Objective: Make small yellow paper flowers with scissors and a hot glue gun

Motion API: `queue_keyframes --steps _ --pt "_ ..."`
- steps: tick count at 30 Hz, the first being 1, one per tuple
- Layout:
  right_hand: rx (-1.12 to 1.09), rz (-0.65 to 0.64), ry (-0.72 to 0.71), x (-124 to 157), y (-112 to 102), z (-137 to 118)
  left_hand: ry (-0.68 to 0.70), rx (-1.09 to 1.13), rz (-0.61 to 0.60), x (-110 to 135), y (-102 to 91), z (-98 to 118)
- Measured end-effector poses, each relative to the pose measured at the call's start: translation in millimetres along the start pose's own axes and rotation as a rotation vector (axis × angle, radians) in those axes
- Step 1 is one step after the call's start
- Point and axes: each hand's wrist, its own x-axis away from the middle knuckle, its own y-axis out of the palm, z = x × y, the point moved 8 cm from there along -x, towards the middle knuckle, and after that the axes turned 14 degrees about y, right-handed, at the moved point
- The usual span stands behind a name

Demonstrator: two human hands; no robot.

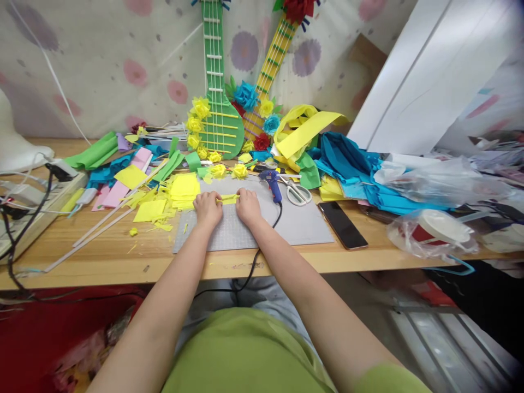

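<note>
Over the grey cutting mat (303, 226), a narrow yellow paper strip (228, 199) stretches between my two hands. My left hand (208, 209) has its fingers closed on the strip's left end. At the other end, my right hand (248, 206) grips it with curled fingers. A blue glue gun (272, 185) lies just right of my right hand, its black cord running off the table's front edge. Beside it are white-handled scissors (298, 194). Yellow paper squares (185, 186) are stacked left of my left hand, and yellow paper flowers (218, 171) sit behind the strip.
A green paper lute-like instrument (223, 123) and a yellow one (272, 65) lean against the wall. Blue crepe paper (347, 158) piles at right, near a phone (342, 225) and a plastic-wrapped cup (434, 232). White sticks (110, 218) and a power strip (45, 210) lie left.
</note>
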Motion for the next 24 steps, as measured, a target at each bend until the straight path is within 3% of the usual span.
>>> queue_keyframes --steps 5,9,14,19,21,24 --pt "-0.010 -0.013 -0.003 -0.8 1.6 0.2 -0.060 0.072 0.030 2.9 -8.8 -6.3" --pt "-0.023 -0.011 0.008 -0.4 0.5 0.6 -0.099 0.143 0.039 -12.3 -10.6 -11.8" --pt "-0.050 -0.003 0.018 -0.9 -1.4 1.8 0.008 0.154 -0.248 -43.7 9.6 -8.0" --pt "-0.144 -0.022 0.017 -1.4 -3.2 3.0 -0.002 0.162 -0.430 -50.7 22.3 -9.3" --pt "-0.190 -0.014 0.030 -1.0 -6.7 4.5 0.026 0.209 -0.412 -49.3 23.5 -7.5" --pt "-0.255 0.017 0.043 -0.3 -14.3 6.8 0.174 0.271 -0.252 -46.8 16.2 0.9"
